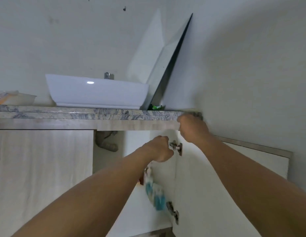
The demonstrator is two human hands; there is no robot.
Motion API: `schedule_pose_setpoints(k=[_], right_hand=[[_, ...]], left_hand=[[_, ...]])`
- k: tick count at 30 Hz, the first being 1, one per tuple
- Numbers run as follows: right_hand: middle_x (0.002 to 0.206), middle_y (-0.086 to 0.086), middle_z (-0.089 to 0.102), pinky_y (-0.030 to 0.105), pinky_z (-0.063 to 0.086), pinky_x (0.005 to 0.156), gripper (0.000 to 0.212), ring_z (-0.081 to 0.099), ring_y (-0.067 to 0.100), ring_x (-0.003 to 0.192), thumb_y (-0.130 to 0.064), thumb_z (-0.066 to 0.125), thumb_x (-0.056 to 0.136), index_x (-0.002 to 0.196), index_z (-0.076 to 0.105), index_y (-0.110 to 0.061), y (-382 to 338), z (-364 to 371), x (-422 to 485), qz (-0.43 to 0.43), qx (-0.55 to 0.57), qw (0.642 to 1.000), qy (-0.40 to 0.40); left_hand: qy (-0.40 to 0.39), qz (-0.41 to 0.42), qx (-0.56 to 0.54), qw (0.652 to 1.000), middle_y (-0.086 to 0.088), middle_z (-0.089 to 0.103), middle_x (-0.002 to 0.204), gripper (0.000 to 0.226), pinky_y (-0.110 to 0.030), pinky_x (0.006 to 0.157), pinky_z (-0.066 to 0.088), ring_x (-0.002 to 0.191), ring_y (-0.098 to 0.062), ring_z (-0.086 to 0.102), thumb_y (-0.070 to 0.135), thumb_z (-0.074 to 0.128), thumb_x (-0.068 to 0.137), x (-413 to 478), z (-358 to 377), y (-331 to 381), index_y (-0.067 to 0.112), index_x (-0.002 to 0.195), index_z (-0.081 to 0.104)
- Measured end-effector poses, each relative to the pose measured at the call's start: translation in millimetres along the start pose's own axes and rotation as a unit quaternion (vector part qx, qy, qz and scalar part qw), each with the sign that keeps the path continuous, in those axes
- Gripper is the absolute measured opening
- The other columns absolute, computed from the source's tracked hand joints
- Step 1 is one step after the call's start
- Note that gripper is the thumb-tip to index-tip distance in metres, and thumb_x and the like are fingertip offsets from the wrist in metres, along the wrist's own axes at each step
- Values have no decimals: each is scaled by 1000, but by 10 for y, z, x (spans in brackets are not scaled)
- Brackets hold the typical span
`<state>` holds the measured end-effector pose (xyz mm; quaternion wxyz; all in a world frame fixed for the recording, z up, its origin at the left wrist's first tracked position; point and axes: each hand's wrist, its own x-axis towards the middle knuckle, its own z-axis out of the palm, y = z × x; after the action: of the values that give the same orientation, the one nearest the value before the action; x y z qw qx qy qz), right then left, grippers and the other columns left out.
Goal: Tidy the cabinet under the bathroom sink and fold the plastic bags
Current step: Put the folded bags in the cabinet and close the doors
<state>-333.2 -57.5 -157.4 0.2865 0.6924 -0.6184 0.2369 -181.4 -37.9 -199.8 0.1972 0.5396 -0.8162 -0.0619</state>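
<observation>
The cabinet under the sink stands open, its right door (217, 185) swung wide towards me. Inside, low down, stand blurred bottles with blue labels (156, 195), and the drain pipe (107, 142) shows at the top. My left hand (160, 148) is curled into a fist just left of the door's upper hinge (176, 146), with nothing visible in it. My right hand (191, 128) is raised to the right end of the stone counter (80, 113), fingers curled at its edge. A blurred pale thing lies by its fingertips, and the grip is hidden. No plastic bag is plainly visible.
A white basin (97, 92) with a tap sits on the counter. A mirror panel (167, 65) leans against the wall beside it, with a green packet (155, 107) at its foot. A white tub (17, 98) stands far left. The left cabinet door (42, 177) is closed.
</observation>
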Motion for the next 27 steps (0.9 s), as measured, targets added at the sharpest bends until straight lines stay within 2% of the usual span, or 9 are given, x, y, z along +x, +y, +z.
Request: schedule_pose_setpoints(k=[2, 7, 10, 15, 19, 21, 23, 25, 27], right_hand=[[115, 8, 62, 34, 49, 79, 23, 63, 31, 103, -14, 57, 91, 113, 62, -13, 275, -216, -73, 17, 0, 999, -46], [117, 8, 59, 44, 52, 91, 28, 62, 29, 103, -13, 55, 91, 119, 59, -13, 748, -591, -142, 50, -20, 989, -140], [106, 6, 70, 43, 56, 88, 25, 68, 26, 93, -12, 55, 85, 107, 66, -12, 911, -693, -172, 68, -16, 978, -195], [93, 10, 76, 41, 58, 87, 21, 74, 23, 86, -8, 57, 86, 98, 73, -3, 917, -867, -292, 120, 48, 951, -281], [97, 19, 74, 42, 60, 84, 16, 73, 30, 87, 1, 62, 83, 94, 74, 1, 901, -936, -294, 141, 113, 936, -302], [90, 16, 73, 36, 60, 76, 15, 72, 28, 78, 5, 60, 84, 88, 74, 0, 846, -1000, -270, 132, 135, 926, -327], [91, 17, 69, 37, 60, 81, 20, 69, 26, 79, 9, 55, 89, 100, 72, 4, 781, -1065, -249, 131, 179, 905, -364], [91, 19, 66, 35, 60, 80, 27, 69, 25, 78, 13, 49, 93, 111, 67, 8, 701, -1115, -243, 129, 228, 888, -378], [87, 20, 66, 31, 60, 74, 29, 69, 25, 75, 15, 45, 93, 115, 64, 11, 595, -1127, -246, 118, 275, 879, -370]], left_hand=[[-25, 30, -2, 999, -8, 45, 147, 52, -35, 106, 43, 127, -27, 49, 28, 53, 97, 93, 105, 331, 8, 143, 42], [-52, 80, -4, 995, -7, 38, 155, 58, -32, 104, 39, 139, -26, 40, 27, 48, 99, 121, 245, 983, 9, 152, 32], [-64, 93, -13, 993, -7, 48, 145, 50, -30, 89, 38, 130, -25, 48, 23, 46, 98, 47, 289, 1200, 10, 146, 40], [-91, 106, -31, 990, -6, 53, 134, 43, -31, 91, 43, 120, -24, 52, 20, 49, 97, -83, 298, 1295, 12, 140, 47], [-81, 117, -92, 985, -2, 52, 102, 8, -30, 76, 41, 91, -20, 49, 20, 49, 95, -113, 283, 1288, 15, 100, 51], [-81, 99, -177, 976, -3, 51, 87, 9, -30, 68, 42, 78, -20, 50, 20, 49, 94, -121, 236, 1249, 14, 90, 53], [-83, 71, -251, 962, -5, 56, 87, 16, -31, 68, 52, 75, -22, 63, 22, 49, 99, -160, 132, 1205, 9, 101, 59], [-85, 34, -294, 951, -11, 60, 101, 36, -36, 77, 60, 83, -28, 72, 28, 50, 101, -216, -26, 1123, 4, 127, 52], [-124, 6, -321, 939, -23, 57, 122, 53, -40, 79, 62, 86, -34, 75, 37, 55, 98, -282, -217, 1000, 2, 135, 42]])
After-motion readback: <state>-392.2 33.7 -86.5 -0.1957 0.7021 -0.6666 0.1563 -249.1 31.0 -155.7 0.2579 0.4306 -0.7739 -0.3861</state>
